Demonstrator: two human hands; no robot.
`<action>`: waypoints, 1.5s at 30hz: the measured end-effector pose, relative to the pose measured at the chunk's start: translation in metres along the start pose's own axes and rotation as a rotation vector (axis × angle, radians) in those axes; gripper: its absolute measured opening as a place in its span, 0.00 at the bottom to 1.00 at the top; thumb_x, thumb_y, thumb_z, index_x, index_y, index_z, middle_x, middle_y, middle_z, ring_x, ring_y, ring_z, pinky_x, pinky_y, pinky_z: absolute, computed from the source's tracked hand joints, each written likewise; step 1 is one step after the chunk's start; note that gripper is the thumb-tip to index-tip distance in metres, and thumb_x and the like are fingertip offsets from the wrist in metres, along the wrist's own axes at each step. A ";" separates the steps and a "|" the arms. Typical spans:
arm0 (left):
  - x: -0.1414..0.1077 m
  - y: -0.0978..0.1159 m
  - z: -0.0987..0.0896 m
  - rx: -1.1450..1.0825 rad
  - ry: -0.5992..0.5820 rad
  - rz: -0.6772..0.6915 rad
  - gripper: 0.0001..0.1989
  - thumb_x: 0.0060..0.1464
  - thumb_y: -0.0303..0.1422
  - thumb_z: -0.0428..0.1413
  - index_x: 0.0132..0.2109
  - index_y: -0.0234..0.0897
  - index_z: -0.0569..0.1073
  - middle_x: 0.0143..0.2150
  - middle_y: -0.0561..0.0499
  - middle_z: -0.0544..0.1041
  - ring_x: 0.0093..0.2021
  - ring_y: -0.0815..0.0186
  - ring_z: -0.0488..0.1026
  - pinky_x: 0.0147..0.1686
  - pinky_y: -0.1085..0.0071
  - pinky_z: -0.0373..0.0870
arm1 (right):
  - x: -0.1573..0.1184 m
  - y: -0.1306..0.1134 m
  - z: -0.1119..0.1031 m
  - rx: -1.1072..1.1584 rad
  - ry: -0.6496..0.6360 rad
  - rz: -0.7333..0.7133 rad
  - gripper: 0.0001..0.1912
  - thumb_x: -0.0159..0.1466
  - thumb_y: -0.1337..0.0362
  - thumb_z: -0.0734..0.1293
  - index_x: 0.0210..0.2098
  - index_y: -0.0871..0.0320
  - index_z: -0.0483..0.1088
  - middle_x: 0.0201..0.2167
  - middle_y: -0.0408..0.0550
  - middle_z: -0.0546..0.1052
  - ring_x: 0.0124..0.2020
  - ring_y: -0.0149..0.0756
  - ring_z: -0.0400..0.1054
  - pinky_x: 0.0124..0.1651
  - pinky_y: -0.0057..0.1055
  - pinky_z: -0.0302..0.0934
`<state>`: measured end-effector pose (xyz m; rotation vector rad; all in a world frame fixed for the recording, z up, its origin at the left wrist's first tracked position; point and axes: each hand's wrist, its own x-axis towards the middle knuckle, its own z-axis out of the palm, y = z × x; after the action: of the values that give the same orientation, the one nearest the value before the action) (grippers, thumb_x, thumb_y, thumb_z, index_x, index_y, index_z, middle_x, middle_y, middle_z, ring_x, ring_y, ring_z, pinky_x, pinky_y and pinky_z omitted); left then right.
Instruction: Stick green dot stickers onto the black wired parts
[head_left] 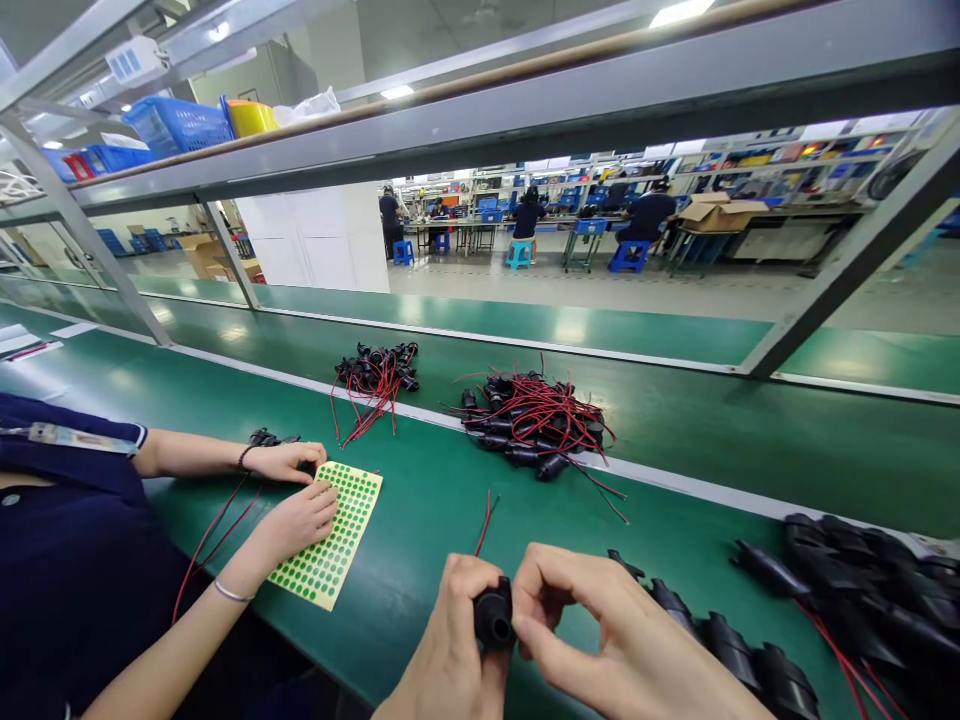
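Note:
A black cylindrical part (pixel 493 614) with a round opening facing me is gripped in my left hand (pixel 454 640), low in the middle of the view. A red and black wire (pixel 486 525) rises behind that hand. My right hand (pixel 592 620) is closed in a pinch against the part's right side; whatever its fingertips hold is too small to make out. Just right of my right hand, several black parts (pixel 727 645) stand in a row, partly hidden by it.
A co-worker's hands (pixel 300 520) touch a sheet of green round stickers (pixel 341 540) at left. Two piles of wired black parts (pixel 525 425) (pixel 375 370) lie beyond. Another black pile (pixel 862 590) sits at right. A metal shelf frame (pixel 480 120) crosses above the green bench (pixel 420 500).

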<state>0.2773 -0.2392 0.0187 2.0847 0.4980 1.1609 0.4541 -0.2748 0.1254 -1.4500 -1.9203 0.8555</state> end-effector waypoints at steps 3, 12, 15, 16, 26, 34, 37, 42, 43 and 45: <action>0.000 0.006 0.003 0.014 0.071 -0.016 0.21 0.66 0.21 0.46 0.61 0.47 0.56 0.48 0.46 0.66 0.48 0.58 0.67 0.49 0.62 0.67 | -0.003 0.003 0.008 -0.009 0.050 -0.049 0.08 0.64 0.71 0.63 0.29 0.53 0.66 0.29 0.37 0.75 0.31 0.30 0.69 0.36 0.24 0.63; -0.003 0.002 0.013 0.063 0.204 0.155 0.28 0.62 0.18 0.50 0.63 0.46 0.56 0.45 0.47 0.67 0.44 0.60 0.66 0.44 0.64 0.67 | 0.002 0.010 0.017 0.372 -0.053 -0.039 0.11 0.59 0.72 0.64 0.33 0.51 0.58 0.30 0.36 0.66 0.31 0.30 0.61 0.34 0.25 0.60; -0.006 0.000 0.013 -0.034 0.200 -0.004 0.18 0.68 0.24 0.48 0.60 0.45 0.59 0.46 0.47 0.67 0.44 0.61 0.68 0.46 0.63 0.67 | 0.010 0.017 0.026 0.438 -0.032 -0.066 0.10 0.61 0.70 0.64 0.34 0.51 0.57 0.30 0.35 0.62 0.29 0.29 0.56 0.31 0.24 0.58; -0.006 0.001 0.012 -0.104 0.202 -0.108 0.13 0.71 0.28 0.47 0.59 0.44 0.60 0.47 0.46 0.67 0.44 0.61 0.69 0.47 0.63 0.68 | 0.012 0.020 0.029 0.426 0.008 -0.106 0.08 0.63 0.69 0.63 0.34 0.51 0.58 0.30 0.36 0.61 0.28 0.29 0.55 0.30 0.24 0.58; 0.009 0.021 -0.017 -0.578 -0.030 -0.422 0.24 0.65 0.55 0.55 0.51 0.40 0.62 0.41 0.53 0.61 0.37 0.69 0.57 0.39 0.70 0.57 | 0.016 0.031 0.001 -0.188 0.248 -0.908 0.07 0.75 0.70 0.62 0.48 0.59 0.72 0.35 0.49 0.78 0.38 0.34 0.71 0.42 0.31 0.67; 0.004 0.017 -0.017 -0.469 -0.182 -0.423 0.30 0.61 0.60 0.53 0.51 0.38 0.61 0.39 0.53 0.58 0.38 0.66 0.57 0.40 0.68 0.56 | 0.016 0.023 0.013 -0.354 0.240 -0.965 0.11 0.76 0.70 0.59 0.41 0.61 0.73 0.28 0.49 0.77 0.31 0.35 0.68 0.35 0.32 0.67; 0.003 0.022 -0.019 -0.483 -0.176 -0.469 0.30 0.60 0.60 0.56 0.49 0.38 0.62 0.40 0.53 0.59 0.40 0.65 0.58 0.42 0.67 0.55 | 0.018 0.024 0.023 -0.318 0.343 -0.996 0.15 0.77 0.69 0.56 0.38 0.60 0.71 0.25 0.49 0.76 0.29 0.35 0.66 0.33 0.31 0.67; 0.009 0.034 -0.026 -0.860 -0.162 -0.523 0.27 0.57 0.54 0.64 0.48 0.40 0.64 0.39 0.54 0.60 0.36 0.69 0.58 0.38 0.71 0.55 | 0.020 0.030 0.027 -0.222 0.411 -1.014 0.12 0.77 0.67 0.57 0.47 0.61 0.72 0.31 0.51 0.78 0.33 0.36 0.72 0.36 0.33 0.72; 0.010 0.035 -0.027 -0.944 -0.159 -0.531 0.26 0.57 0.52 0.64 0.48 0.40 0.64 0.38 0.55 0.60 0.35 0.70 0.59 0.38 0.72 0.55 | 0.020 0.033 0.027 -0.247 0.404 -1.014 0.13 0.78 0.66 0.58 0.52 0.62 0.72 0.33 0.52 0.79 0.35 0.38 0.73 0.38 0.34 0.73; 0.010 0.036 -0.027 -1.093 -0.130 -0.551 0.25 0.57 0.51 0.66 0.48 0.40 0.65 0.37 0.55 0.62 0.34 0.71 0.61 0.38 0.72 0.58 | 0.020 0.038 0.029 -0.298 0.401 -1.016 0.17 0.78 0.64 0.57 0.60 0.62 0.69 0.36 0.53 0.79 0.39 0.40 0.76 0.41 0.37 0.74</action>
<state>0.2599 -0.2472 0.0606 0.9717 0.2427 0.6929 0.4496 -0.2523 0.0788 -0.5273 -2.1164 -0.1810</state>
